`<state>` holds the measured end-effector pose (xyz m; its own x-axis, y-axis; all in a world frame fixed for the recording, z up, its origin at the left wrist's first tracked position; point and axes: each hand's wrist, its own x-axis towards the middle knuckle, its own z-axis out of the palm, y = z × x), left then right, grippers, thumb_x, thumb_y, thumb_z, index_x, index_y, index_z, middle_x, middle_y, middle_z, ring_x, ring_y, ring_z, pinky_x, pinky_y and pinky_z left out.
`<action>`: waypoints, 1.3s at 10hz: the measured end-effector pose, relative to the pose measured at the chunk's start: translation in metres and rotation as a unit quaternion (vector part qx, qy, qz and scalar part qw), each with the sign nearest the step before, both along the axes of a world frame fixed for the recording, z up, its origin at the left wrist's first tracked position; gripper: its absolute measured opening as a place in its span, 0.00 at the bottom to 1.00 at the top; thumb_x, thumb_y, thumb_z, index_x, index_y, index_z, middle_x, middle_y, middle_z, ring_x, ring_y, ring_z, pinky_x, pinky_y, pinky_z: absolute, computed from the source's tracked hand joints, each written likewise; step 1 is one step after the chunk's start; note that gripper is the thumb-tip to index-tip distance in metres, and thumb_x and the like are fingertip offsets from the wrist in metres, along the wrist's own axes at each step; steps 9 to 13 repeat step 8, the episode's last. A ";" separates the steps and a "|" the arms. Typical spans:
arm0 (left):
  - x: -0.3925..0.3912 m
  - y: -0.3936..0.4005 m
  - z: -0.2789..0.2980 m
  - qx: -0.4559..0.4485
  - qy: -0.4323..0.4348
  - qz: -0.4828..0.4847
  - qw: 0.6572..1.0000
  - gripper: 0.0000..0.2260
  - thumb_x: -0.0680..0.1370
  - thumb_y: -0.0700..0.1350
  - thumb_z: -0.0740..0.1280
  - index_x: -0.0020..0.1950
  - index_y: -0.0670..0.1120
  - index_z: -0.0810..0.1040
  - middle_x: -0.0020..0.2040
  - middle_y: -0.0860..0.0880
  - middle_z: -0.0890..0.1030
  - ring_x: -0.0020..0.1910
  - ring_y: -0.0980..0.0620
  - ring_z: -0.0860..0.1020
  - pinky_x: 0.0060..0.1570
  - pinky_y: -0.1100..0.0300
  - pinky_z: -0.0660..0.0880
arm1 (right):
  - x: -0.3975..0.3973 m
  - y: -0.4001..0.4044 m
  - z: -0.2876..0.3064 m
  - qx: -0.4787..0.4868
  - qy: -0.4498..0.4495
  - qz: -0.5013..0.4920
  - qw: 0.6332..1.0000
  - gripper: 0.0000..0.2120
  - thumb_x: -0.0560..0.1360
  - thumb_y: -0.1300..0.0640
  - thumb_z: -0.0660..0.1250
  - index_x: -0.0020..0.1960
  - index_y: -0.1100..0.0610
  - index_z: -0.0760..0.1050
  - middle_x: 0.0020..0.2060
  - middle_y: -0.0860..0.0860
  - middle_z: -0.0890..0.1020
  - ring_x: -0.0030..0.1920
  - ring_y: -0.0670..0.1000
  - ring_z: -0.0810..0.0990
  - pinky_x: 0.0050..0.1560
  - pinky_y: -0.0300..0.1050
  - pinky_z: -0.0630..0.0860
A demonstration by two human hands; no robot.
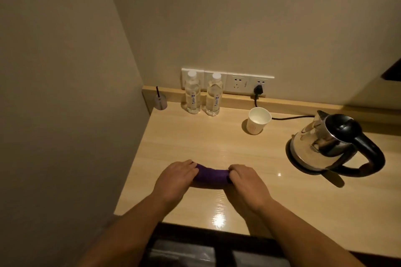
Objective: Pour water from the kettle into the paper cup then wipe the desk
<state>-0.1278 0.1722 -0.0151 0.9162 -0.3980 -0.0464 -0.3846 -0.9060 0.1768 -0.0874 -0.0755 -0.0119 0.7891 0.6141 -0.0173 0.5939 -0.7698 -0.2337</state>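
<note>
A purple cloth lies bunched into a roll on the light wooden desk, near the front middle. My left hand grips its left end and my right hand grips its right end, both resting on the desk. A white paper cup stands upright toward the back, with what looks like water in it. The steel kettle, with black lid and handle, sits on its base at the right, apart from both hands.
Two clear water bottles stand at the back by the wall sockets. A small clear cup with a dark straw sits in the back left corner. The kettle's black cord runs behind the paper cup. A wall borders the desk's left side.
</note>
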 end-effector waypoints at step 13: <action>-0.021 -0.007 0.039 -0.010 0.292 0.091 0.952 0.16 0.79 0.55 0.57 0.54 0.46 0.78 0.44 0.50 0.78 0.41 0.52 0.76 0.42 0.56 0.72 | -0.020 0.016 0.041 -0.099 0.378 -0.061 0.919 0.16 0.77 0.45 0.62 0.46 0.57 0.79 0.34 0.48 0.78 0.35 0.47 0.76 0.41 0.44 0.74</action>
